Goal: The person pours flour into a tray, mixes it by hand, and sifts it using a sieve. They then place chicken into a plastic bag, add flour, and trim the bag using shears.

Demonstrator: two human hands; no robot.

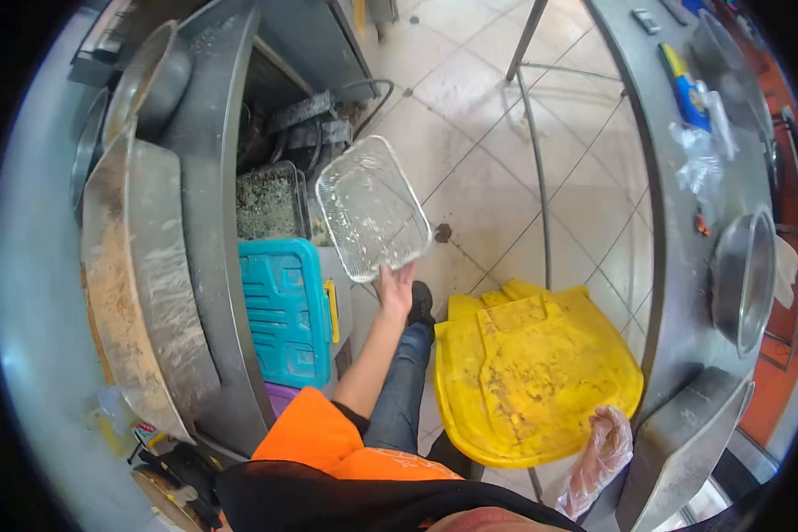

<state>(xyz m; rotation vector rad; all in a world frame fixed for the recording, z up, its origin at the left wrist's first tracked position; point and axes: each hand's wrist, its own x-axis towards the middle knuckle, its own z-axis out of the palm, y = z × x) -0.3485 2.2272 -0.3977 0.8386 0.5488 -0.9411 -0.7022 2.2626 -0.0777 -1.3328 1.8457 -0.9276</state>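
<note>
My left hand (395, 291) grips the near edge of a clear plastic basket (372, 208) with pale bits stuck in it, held out over the tiled floor. My right hand (601, 448), in a thin clear plastic glove, is at the near right edge of a yellow lid (536, 377) smeared with brown dirt. Its fingers seem bent over the rim, but the glove and the angle hide what they hold, if anything.
A teal lidded box (284, 301) stands under the left metal counter (206, 151), near a dirty tray (270, 199). Metal bowls (743, 279) and plastic bags (700, 160) lie on the right counter. A metal rail (541, 177) crosses the floor ahead.
</note>
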